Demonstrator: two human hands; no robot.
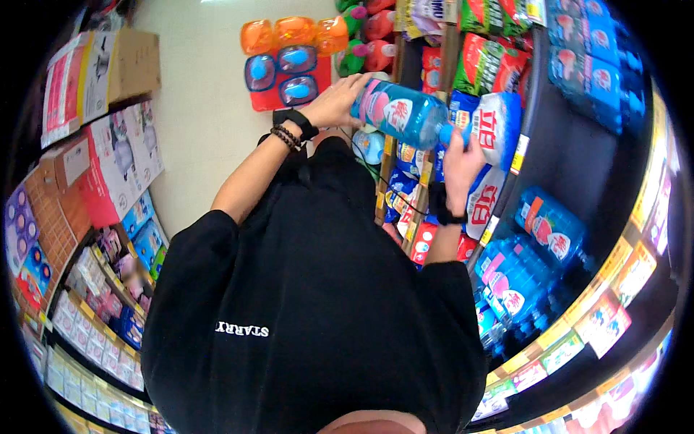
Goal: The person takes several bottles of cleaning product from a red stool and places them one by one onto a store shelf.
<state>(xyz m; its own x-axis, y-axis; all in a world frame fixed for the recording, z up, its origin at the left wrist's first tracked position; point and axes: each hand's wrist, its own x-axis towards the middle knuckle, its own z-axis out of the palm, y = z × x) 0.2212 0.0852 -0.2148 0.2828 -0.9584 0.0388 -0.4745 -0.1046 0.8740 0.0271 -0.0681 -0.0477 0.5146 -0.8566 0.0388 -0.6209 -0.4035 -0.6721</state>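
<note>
A large clear plastic bottle of blue liquid (398, 111) with a pink-and-white label lies tilted between my two hands. My left hand (337, 103) grips its base end. At the other end, the fingers of my right hand (463, 160) are closed around the blue cap (446, 134) and neck. Just beneath my right hand are white-and-blue detergent bags (490, 130) on a lower shelf. Similar blue bottles stand on the dark shelf (547, 157) to my right, some at the far part (588, 81) and others nearer (518, 279).
Containers with orange tops (295, 31) and blue tops (297, 91) stand on the floor ahead. Cardboard boxes (135, 65) and printed appliance cartons (124, 154) line the left side. A thin black cable (387, 182) runs to my right wrist. Price tags (519, 154) edge the shelf.
</note>
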